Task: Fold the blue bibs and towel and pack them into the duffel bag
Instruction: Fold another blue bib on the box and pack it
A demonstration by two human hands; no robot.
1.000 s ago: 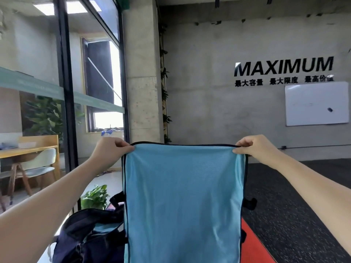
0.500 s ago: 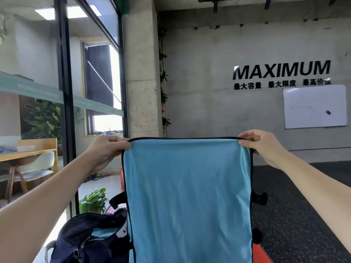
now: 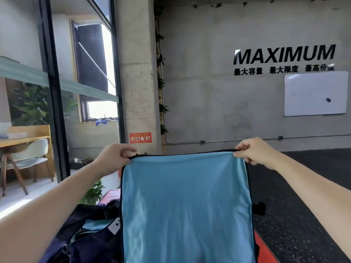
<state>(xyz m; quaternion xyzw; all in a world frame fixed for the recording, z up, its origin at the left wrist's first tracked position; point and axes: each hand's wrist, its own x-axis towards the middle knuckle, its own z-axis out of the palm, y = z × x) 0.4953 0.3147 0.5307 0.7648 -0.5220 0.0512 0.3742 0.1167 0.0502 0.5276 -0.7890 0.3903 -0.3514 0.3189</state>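
— Hands first, please. What does each one do?

— Both are raised in front of the person, at the same height. The left hand (image 3: 115, 158) pinches the top left corner of the blue bib (image 3: 187, 205) between thumb and curled fingers. The right hand (image 3: 253, 151) pinches the top right corner in the same way. So both grips are narrow and closed on the cloth.

— And how does the bib hang?

— It hangs flat and open between the two hands, like a sheet. The top edge sags a little in the middle. It has a thin black border along the top and the sides, and a small black strap piece (image 3: 258, 208) sticks out at its right edge. The lower end goes out of the picture, so I cannot tell how it finishes.

— Where is the duffel bag?

— The duffel bag (image 3: 85, 236) is low on the left, below the left forearm, dark navy and open at the top. Some light blue cloth (image 3: 96, 225) shows inside its opening. The bib covers the right part of the bag.

— Anything else around?

— Behind the bib lies a red mat (image 3: 266, 249) on a dark speckled floor (image 3: 303, 186). On the grey wall there are the letters MAXIMUM (image 3: 284, 55) and a whiteboard (image 3: 315, 93). At the left stand a pale chair (image 3: 26, 158), a wooden desk (image 3: 28, 137) and a green plant (image 3: 93, 192) near the glass.
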